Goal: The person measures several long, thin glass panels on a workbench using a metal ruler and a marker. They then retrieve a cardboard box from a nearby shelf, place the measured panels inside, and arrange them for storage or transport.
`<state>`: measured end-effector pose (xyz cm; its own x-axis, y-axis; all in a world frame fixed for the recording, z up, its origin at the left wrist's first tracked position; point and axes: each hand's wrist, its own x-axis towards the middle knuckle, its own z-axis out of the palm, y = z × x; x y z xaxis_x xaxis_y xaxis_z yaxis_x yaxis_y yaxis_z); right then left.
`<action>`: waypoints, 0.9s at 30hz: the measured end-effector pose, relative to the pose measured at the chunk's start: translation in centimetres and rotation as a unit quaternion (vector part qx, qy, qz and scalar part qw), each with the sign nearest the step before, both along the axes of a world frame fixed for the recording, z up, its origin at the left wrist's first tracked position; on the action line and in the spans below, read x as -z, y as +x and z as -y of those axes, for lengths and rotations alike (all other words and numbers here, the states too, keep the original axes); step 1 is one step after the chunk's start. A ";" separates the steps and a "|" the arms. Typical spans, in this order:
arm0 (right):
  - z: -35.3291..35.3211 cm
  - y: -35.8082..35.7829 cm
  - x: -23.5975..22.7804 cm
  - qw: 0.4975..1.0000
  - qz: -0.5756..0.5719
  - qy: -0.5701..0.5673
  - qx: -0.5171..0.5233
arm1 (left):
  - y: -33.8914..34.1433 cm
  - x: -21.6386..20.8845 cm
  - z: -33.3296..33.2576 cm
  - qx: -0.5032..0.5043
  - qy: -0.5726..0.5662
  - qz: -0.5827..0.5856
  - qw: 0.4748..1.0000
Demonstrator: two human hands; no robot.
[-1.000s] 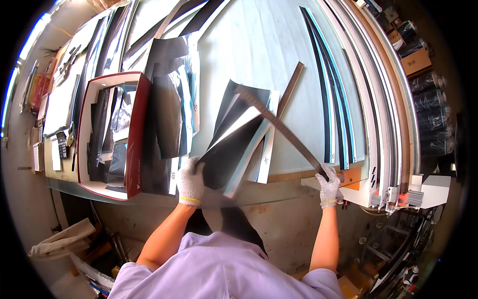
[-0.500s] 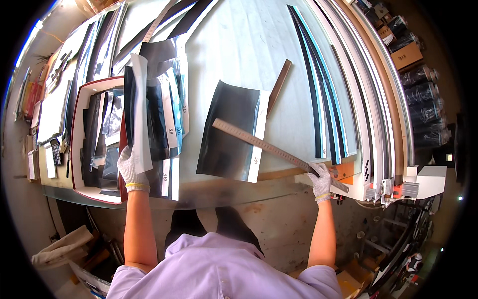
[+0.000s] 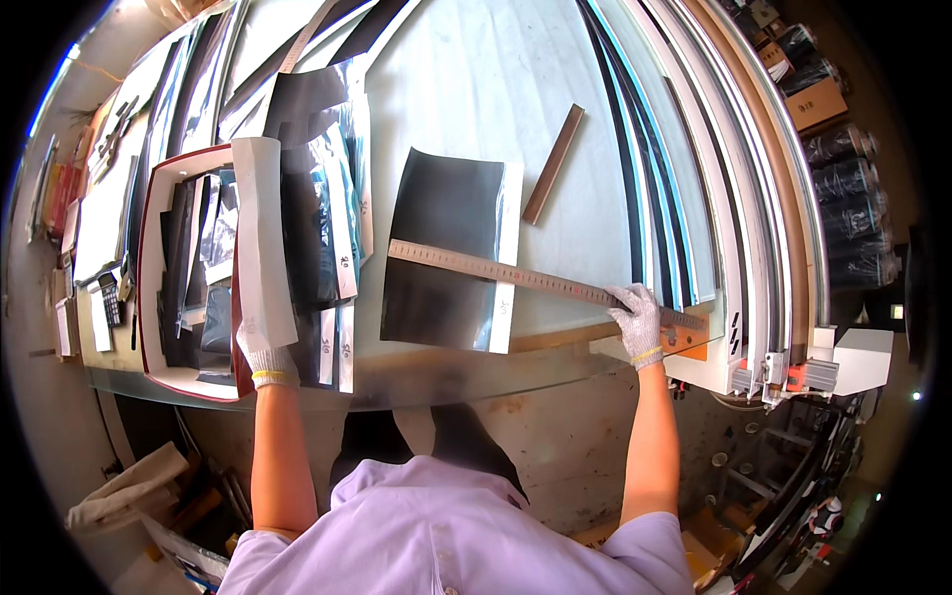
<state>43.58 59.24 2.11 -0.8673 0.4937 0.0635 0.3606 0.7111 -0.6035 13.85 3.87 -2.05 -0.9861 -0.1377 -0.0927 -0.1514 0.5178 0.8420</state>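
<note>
My left hand (image 3: 266, 359), in a pale knitted glove, is closed on the near end of a long white-faced sheet (image 3: 263, 233). That sheet covers the right side of an open box (image 3: 149, 263) with dark and shiny film pieces inside. My right hand (image 3: 638, 319), gloved too, grips a steel ruler (image 3: 555, 283) near its right end. The ruler slants across a dark film sheet (image 3: 441, 198) with a white marked strip along its right edge. Overlapping film sheets (image 3: 307, 178) lie just right of the box. A short brown bar (image 3: 555, 164) rests beyond the ruler.
Long dark and blue-edged strips (image 3: 640, 159) lie on the glass-topped table (image 3: 466, 89) at the right. White rails (image 3: 759, 188) run along that side. An orange piece (image 3: 684, 339) sits by the right corner. Another ruler (image 3: 302, 40) and more strips lie far left.
The white-faced sheet has turned to show its broad pale side and lowered toward the box. The ruler has swung to a flatter slant, its left end shifting left and its right end going farther off.
</note>
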 end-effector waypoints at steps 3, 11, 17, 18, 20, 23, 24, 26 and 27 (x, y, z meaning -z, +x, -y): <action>-1.1 -1.4 0.3 0.998 0.023 0.058 -0.025 | 1.2 -3.7 -3.0 -0.025 0.084 0.054 0.995; -2.4 -3.9 1.1 0.999 0.025 -0.007 -0.043 | 1.0 -1.4 -0.5 0.048 -0.101 0.017 0.994; -2.7 -4.8 1.3 0.998 0.037 0.006 -0.047 | 0.6 0.0 0.3 0.046 -0.138 0.007 0.989; -2.7 -5.1 1.5 0.998 0.040 0.019 -0.048 | 0.6 0.4 0.6 0.046 -0.142 0.003 0.989; -2.9 -5.1 1.9 0.996 0.050 0.048 -0.049 | 0.8 -0.6 -0.4 0.032 -0.112 0.005 0.993; -2.8 -5.4 1.9 0.994 0.066 0.071 -0.049 | 1.0 -0.6 -0.2 0.034 -0.105 -0.002 0.994; -2.7 -5.6 1.8 0.993 0.071 0.076 -0.048 | 1.0 -0.3 0.1 0.036 -0.108 -0.004 0.994; -2.9 -5.7 1.8 0.992 0.080 0.085 -0.056 | 1.0 -0.2 0.2 0.028 -0.091 0.011 0.995; -3.0 -5.8 1.8 0.991 0.085 0.090 -0.059 | 1.1 -0.1 0.2 0.016 -0.070 0.029 0.997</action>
